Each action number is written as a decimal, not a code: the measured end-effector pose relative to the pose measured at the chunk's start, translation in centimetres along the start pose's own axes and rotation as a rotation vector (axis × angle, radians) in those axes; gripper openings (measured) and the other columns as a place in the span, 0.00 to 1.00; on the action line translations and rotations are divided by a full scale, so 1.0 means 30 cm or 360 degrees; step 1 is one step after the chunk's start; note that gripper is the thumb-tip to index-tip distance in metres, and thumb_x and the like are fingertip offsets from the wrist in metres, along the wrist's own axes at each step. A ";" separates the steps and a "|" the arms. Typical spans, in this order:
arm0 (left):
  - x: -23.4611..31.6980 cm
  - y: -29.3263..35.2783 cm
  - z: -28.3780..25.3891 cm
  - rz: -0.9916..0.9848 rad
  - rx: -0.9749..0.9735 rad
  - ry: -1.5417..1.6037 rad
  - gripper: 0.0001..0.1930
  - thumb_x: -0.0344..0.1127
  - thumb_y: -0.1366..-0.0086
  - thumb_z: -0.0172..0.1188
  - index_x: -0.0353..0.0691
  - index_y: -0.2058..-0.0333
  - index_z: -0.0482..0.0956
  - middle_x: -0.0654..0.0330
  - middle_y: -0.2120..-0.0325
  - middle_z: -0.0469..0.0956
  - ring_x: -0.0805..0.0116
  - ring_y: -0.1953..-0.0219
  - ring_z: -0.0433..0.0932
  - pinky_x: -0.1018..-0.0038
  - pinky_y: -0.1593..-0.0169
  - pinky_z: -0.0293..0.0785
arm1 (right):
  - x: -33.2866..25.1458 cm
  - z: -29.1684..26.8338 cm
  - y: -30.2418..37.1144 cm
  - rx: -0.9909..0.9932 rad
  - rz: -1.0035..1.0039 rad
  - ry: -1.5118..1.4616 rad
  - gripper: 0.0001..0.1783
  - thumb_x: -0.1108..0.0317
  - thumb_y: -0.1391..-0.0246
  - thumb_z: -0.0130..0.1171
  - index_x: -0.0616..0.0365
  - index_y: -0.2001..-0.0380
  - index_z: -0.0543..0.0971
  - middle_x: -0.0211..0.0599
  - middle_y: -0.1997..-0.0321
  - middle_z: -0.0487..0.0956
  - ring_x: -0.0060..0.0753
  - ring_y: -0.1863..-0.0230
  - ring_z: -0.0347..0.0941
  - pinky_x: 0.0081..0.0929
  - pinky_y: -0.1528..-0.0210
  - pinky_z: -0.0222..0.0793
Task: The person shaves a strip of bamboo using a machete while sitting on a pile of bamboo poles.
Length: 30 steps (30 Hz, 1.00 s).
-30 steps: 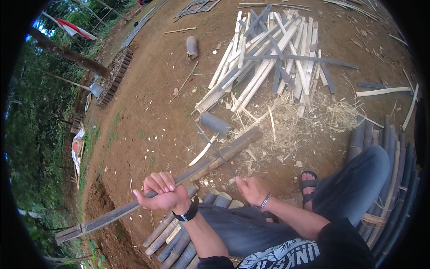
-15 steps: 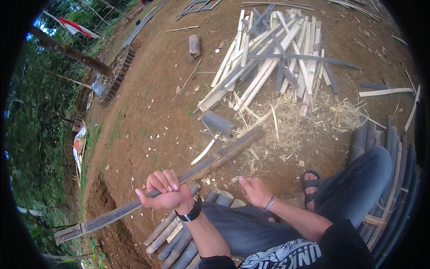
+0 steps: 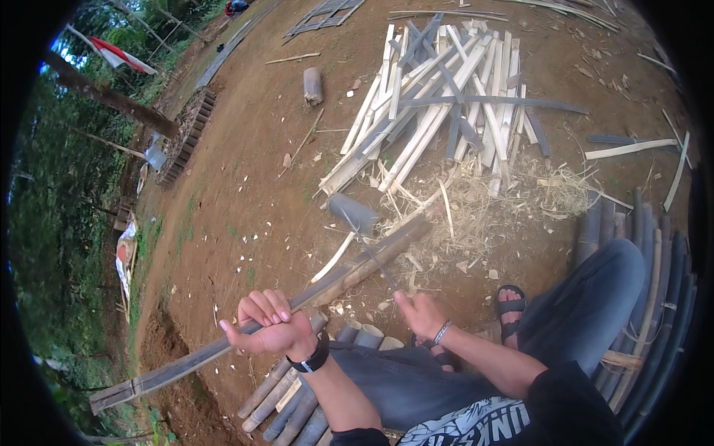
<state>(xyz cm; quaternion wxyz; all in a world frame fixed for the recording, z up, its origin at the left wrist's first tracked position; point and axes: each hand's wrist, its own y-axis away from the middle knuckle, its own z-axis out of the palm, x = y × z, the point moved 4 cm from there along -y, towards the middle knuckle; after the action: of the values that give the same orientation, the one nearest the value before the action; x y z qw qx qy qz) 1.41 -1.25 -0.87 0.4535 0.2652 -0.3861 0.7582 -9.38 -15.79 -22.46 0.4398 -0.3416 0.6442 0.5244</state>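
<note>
My left hand (image 3: 268, 325) is closed around a long split bamboo strip (image 3: 175, 366), palm turned up and thumb stretched out along it. The strip runs from the lower left up toward the middle, its far part lying along a brown log-like piece (image 3: 407, 239) on the ground. In my right hand (image 3: 422, 314) is the handle of a knife (image 3: 374, 258), mostly covered by my fingers. Its thin dark blade crosses the strip, with the tip over a short grey bamboo section (image 3: 354, 214).
Beyond the shavings (image 3: 513, 193) lies a heap of split bamboo slats (image 3: 446, 97). Bamboo poles (image 3: 658, 320) are stacked at my right, and cut bamboo lengths (image 3: 297, 405) lie by my left leg. My sandalled foot (image 3: 510, 306) rests on the soil. A short log (image 3: 312, 85) stands farther off.
The whole view has shifted slightly, so the heap and ground sit a little farther left. Both hands keep their grips, and the blade stays across the strip with little visible movement.
</note>
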 end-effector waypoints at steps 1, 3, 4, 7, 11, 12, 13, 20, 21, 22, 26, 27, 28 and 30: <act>-0.005 0.001 -0.001 -0.0013 -0.0024 0.0001 0.31 0.62 0.35 0.38 0.48 0.92 0.52 0.68 0.95 0.52 0.78 0.93 0.50 0.82 0.87 0.42 | 0.007 0.023 0.013 0.0009 -0.0131 -0.0024 0.43 0.36 0.41 0.42 0.66 0.93 0.69 0.41 0.95 0.62 0.34 0.90 0.62 0.42 0.83 0.57; -0.011 0.008 0.003 -0.0019 -0.0020 0.0003 0.31 0.62 0.35 0.39 0.48 0.92 0.52 0.68 0.96 0.52 0.78 0.94 0.51 0.82 0.87 0.42 | 0.067 0.025 -0.007 0.0015 -0.0143 -0.0021 0.43 0.36 0.41 0.41 0.66 0.94 0.69 0.40 0.96 0.61 0.33 0.90 0.62 0.42 0.83 0.56; -0.011 0.009 0.010 -0.0014 0.0003 0.0001 0.32 0.62 0.36 0.39 0.48 0.92 0.52 0.68 0.96 0.52 0.77 0.94 0.51 0.82 0.88 0.42 | 0.113 0.007 -0.027 0.0015 -0.0026 -0.0002 0.43 0.36 0.41 0.41 0.65 0.94 0.69 0.40 0.96 0.61 0.34 0.89 0.63 0.42 0.82 0.57; -0.002 -0.004 -0.022 0.0012 0.0074 0.0045 0.32 0.62 0.36 0.40 0.48 0.92 0.51 0.68 0.96 0.52 0.77 0.94 0.52 0.82 0.88 0.42 | 0.076 -0.002 -0.018 -0.0009 0.0040 0.0046 0.43 0.36 0.41 0.41 0.64 0.94 0.69 0.39 0.96 0.62 0.34 0.89 0.63 0.41 0.82 0.58; -0.008 0.004 0.008 0.0015 0.0020 0.0012 0.32 0.61 0.36 0.40 0.48 0.92 0.51 0.68 0.96 0.52 0.77 0.94 0.52 0.82 0.88 0.43 | 0.031 0.003 0.013 0.0039 -0.0202 0.0025 0.43 0.35 0.41 0.40 0.63 0.94 0.69 0.39 0.96 0.63 0.35 0.89 0.65 0.41 0.82 0.59; -0.015 0.003 0.015 0.0000 0.0016 0.0011 0.32 0.61 0.36 0.40 0.48 0.92 0.51 0.68 0.96 0.52 0.77 0.94 0.52 0.82 0.89 0.43 | 0.065 -0.011 -0.008 0.0096 -0.0266 0.0099 0.43 0.35 0.42 0.40 0.63 0.94 0.69 0.39 0.96 0.63 0.35 0.89 0.65 0.41 0.82 0.59; -0.016 0.001 0.008 -0.0007 0.0018 0.0003 0.32 0.61 0.36 0.40 0.47 0.92 0.52 0.68 0.96 0.52 0.77 0.94 0.52 0.82 0.89 0.44 | 0.125 -0.037 -0.059 0.0023 0.0127 0.0138 0.42 0.35 0.42 0.40 0.63 0.93 0.70 0.41 0.95 0.65 0.38 0.88 0.67 0.42 0.80 0.60; -0.009 -0.009 0.008 0.0008 -0.0016 -0.0026 0.31 0.60 0.35 0.40 0.48 0.91 0.52 0.69 0.95 0.51 0.78 0.93 0.50 0.82 0.87 0.44 | 0.054 -0.008 0.002 0.0025 -0.0273 0.0018 0.41 0.36 0.41 0.39 0.63 0.91 0.71 0.39 0.94 0.65 0.36 0.86 0.67 0.42 0.77 0.62; -0.018 -0.011 0.010 -0.0011 -0.0021 0.0004 0.30 0.60 0.35 0.41 0.49 0.91 0.52 0.69 0.95 0.51 0.78 0.92 0.50 0.82 0.87 0.44 | 0.124 -0.027 -0.042 0.0035 -0.0094 0.0031 0.40 0.36 0.40 0.39 0.62 0.90 0.71 0.39 0.94 0.65 0.36 0.86 0.67 0.42 0.77 0.62; -0.014 -0.013 0.003 -0.0018 -0.0020 0.0020 0.30 0.60 0.35 0.41 0.49 0.91 0.52 0.69 0.95 0.51 0.78 0.92 0.50 0.82 0.87 0.44 | 0.222 -0.043 -0.114 0.0026 0.0082 0.0039 0.40 0.37 0.40 0.39 0.62 0.90 0.71 0.39 0.94 0.65 0.36 0.86 0.67 0.41 0.77 0.62; -0.004 -0.021 -0.010 0.0009 0.0137 0.0015 0.30 0.59 0.35 0.40 0.48 0.91 0.50 0.68 0.96 0.52 0.78 0.94 0.51 0.83 0.89 0.46 | 0.098 -0.044 -0.066 -0.0017 0.0261 -0.0213 0.40 0.37 0.40 0.39 0.63 0.90 0.71 0.39 0.94 0.64 0.37 0.87 0.66 0.41 0.78 0.61; -0.012 -0.016 0.007 -0.0018 0.0147 0.0010 0.30 0.59 0.35 0.40 0.48 0.91 0.50 0.68 0.96 0.52 0.78 0.94 0.50 0.83 0.89 0.45 | 0.133 -0.015 -0.070 -0.0015 -0.0023 -0.0100 0.42 0.35 0.41 0.39 0.63 0.91 0.70 0.40 0.94 0.64 0.37 0.88 0.66 0.41 0.79 0.61; -0.012 -0.021 0.020 -0.0019 0.0156 0.0007 0.30 0.59 0.35 0.39 0.48 0.91 0.50 0.68 0.96 0.51 0.78 0.94 0.50 0.83 0.88 0.45 | 0.157 -0.013 -0.090 0.0031 -0.0099 -0.0015 0.42 0.35 0.41 0.39 0.64 0.92 0.69 0.40 0.94 0.64 0.37 0.88 0.66 0.41 0.79 0.61; -0.013 -0.027 0.017 -0.0017 0.0203 0.0001 0.30 0.60 0.35 0.39 0.49 0.91 0.50 0.68 0.96 0.51 0.78 0.93 0.50 0.83 0.88 0.45 | 0.196 -0.018 -0.104 0.0110 -0.0244 0.0155 0.43 0.34 0.42 0.39 0.64 0.93 0.69 0.41 0.94 0.64 0.37 0.88 0.65 0.42 0.79 0.60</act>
<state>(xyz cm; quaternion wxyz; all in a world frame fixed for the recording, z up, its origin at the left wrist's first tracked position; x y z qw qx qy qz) 2.34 -1.61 -0.59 0.4399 0.2954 -0.3355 0.7789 -8.92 -16.87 -29.03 0.4582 -0.3995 0.6545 0.4495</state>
